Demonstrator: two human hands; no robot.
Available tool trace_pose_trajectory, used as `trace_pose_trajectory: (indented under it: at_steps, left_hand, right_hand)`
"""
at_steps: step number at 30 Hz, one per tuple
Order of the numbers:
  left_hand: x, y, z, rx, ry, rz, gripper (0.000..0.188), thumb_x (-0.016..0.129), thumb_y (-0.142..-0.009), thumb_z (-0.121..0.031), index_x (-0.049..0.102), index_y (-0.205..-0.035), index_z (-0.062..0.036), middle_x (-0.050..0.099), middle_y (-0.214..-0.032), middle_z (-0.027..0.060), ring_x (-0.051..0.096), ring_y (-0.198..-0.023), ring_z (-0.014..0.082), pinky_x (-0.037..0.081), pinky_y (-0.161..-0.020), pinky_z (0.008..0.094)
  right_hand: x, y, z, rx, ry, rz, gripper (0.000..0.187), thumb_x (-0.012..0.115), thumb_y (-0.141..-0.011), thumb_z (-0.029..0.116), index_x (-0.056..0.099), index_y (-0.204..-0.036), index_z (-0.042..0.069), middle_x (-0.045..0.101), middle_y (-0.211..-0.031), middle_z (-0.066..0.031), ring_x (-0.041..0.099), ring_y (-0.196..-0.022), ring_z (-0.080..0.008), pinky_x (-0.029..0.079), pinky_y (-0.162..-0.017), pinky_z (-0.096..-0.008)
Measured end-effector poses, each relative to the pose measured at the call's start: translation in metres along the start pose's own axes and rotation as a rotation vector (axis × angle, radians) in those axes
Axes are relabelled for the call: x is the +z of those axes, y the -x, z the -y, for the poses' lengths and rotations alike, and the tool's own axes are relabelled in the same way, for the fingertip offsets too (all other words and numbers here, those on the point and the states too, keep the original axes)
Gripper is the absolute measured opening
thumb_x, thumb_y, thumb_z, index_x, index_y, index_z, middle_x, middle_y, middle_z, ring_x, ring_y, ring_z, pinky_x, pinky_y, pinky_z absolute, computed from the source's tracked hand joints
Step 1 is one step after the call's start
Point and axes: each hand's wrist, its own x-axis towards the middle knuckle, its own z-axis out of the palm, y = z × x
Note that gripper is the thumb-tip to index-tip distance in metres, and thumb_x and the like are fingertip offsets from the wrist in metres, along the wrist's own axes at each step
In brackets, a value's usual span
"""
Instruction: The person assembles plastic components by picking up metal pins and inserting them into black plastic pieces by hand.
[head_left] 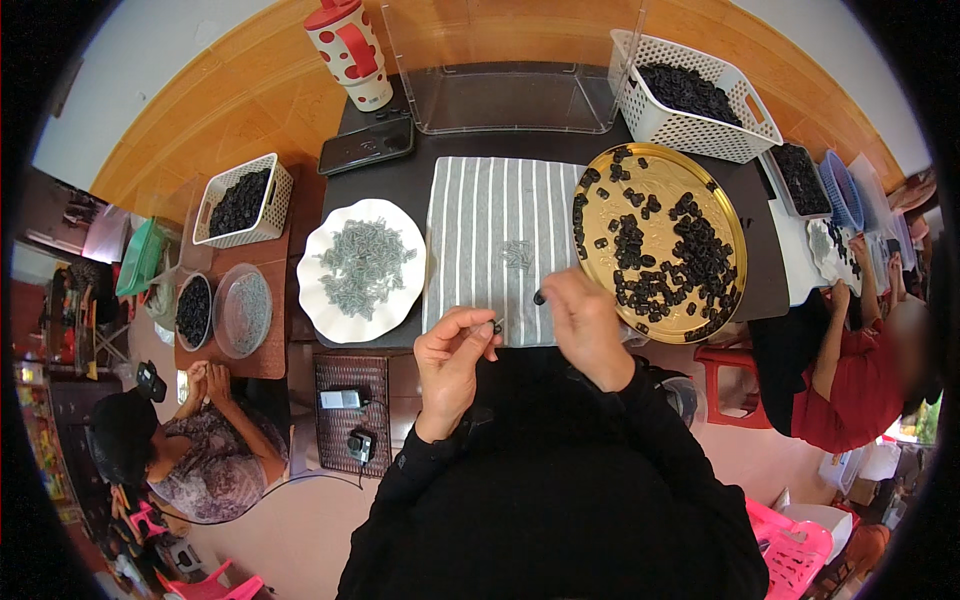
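Small dark part [497,327] is pinched between thumb and forefinger of the left hand [450,362], above the near edge of the striped grey cloth [465,230]. The right hand [595,330] is blurred; a small black piece [540,297] shows beside its fingers, but I cannot tell if it is gripped. Further out, thin clear rods [516,254] lie on the cloth, between the white scalloped plate [392,305] and the round golden tray [670,180].
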Motion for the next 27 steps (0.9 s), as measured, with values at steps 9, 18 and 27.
trace_pose_trajectory:
  at_steps: [9, 18, 27]
  left_hand:
    - [0.007, 0.000, 0.002, 0.010, -0.075, 0.042, 0.022, 0.057, -0.088, 0.007, 0.066, -0.108, 0.0036, 0.055, -0.089, 0.0043, 0.057, -0.071, 0.0098, 0.046, -0.060, 0.0201]
    - [0.020, 0.000, 0.009, 0.032, -0.113, 0.093, 0.030, 0.056, -0.089, 0.006, 0.063, -0.118, 0.0005, 0.053, -0.091, 0.0023, 0.051, -0.073, 0.0072, 0.044, -0.060, 0.0185]
    - [0.027, 0.000, 0.013, 0.097, -0.088, 0.018, 0.029, 0.055, -0.088, 0.009, 0.065, -0.115, 0.0022, 0.052, -0.088, 0.0025, 0.050, -0.073, 0.0087, 0.044, -0.061, 0.0206]
  right_hand:
    - [-0.013, -0.002, 0.006, -0.024, 0.373, 0.296, 0.023, 0.055, -0.068, -0.005, 0.062, -0.090, -0.002, 0.047, -0.090, -0.0179, 0.054, -0.088, -0.0358, 0.048, -0.073, -0.0414]
    - [-0.004, 0.011, -0.002, 0.586, -0.890, 0.150, 0.011, 0.061, -0.089, 0.002, 0.062, -0.099, -0.002, 0.064, -0.077, -0.0025, 0.054, -0.063, -0.0055, 0.042, -0.053, -0.0201]
    - [0.003, 0.019, 0.007, 0.600, -1.003, 0.065, 0.015, 0.060, -0.089, 0.002, 0.064, -0.104, -0.002, 0.066, -0.082, -0.0050, 0.059, -0.068, -0.0067, 0.046, -0.056, -0.0199]
